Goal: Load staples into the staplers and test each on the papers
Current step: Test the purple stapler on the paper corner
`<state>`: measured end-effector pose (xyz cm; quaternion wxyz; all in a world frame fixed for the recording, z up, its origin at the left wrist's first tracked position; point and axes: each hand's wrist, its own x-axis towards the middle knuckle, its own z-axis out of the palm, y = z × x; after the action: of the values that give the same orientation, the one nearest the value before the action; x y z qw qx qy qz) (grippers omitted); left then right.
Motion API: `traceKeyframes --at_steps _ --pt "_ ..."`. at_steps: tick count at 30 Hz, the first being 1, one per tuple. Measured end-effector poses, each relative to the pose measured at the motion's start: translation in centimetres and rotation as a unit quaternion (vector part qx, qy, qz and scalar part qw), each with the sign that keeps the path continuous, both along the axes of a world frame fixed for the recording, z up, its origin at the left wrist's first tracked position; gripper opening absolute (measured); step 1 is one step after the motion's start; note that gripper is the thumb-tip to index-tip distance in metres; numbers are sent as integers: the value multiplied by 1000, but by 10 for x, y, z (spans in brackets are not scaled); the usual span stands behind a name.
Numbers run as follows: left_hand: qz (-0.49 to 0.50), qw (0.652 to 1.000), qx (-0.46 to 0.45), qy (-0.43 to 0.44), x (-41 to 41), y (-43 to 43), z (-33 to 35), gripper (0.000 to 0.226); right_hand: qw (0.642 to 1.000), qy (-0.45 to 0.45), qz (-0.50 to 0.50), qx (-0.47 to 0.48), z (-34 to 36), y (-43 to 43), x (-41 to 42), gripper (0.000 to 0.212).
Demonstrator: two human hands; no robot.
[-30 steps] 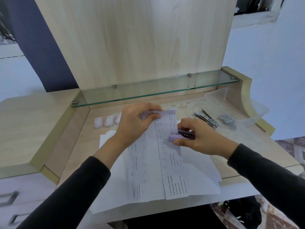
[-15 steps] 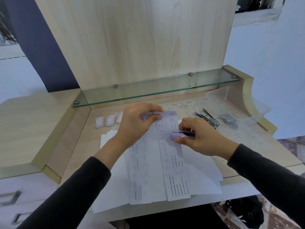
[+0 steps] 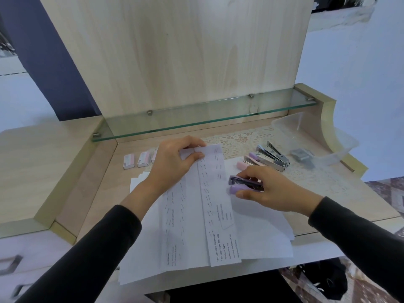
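stapler (image 3: 244, 185), purple, sits in the right hand (image 3: 273, 189), thumb and fingers curled round its rear, its nose just beside the right edge of the folded papers (image 3: 218, 204). the left hand (image 3: 175, 162) pinches the papers' top end between thumb and fingers. more staplers (image 3: 269, 157) lie just beyond the right hand. staple boxes (image 3: 137, 160) lie left of the left hand, a tub (image 3: 317, 138) beyond the right.

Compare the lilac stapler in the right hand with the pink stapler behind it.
The lilac stapler is gripped by the right hand; the pink stapler lies untouched. The lilac stapler sits alone on the papers; the pink stapler lies against the other staplers. Both are small, noses pointing left.
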<state>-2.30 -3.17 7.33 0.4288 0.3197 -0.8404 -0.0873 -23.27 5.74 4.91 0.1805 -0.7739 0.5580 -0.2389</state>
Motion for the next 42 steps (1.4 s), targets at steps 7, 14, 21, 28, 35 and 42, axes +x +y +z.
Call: traceKeyframes --at_steps 7,14,21,28,35,42 --pt "53 997 38 -49 1 -16 -23 17 995 100 -9 -7 -20 -27 -7 57" --pt "120 979 112 -117 2 -18 -38 21 981 174 -78 -34 -22 -48 -2 40" --pt "104 948 197 -227 28 19 -45 35 960 212 -173 -64 -24 -61 -13 32" --pt "119 938 228 -230 67 57 -60 48 944 283 -149 -78 -12 -41 6 62" --pt "107 921 271 -260 79 62 -70 66 980 199 10 1 -25 -4 39 57" --pt "108 918 255 -283 67 47 -70 60 979 200 -34 28 -24 -9 33 55"
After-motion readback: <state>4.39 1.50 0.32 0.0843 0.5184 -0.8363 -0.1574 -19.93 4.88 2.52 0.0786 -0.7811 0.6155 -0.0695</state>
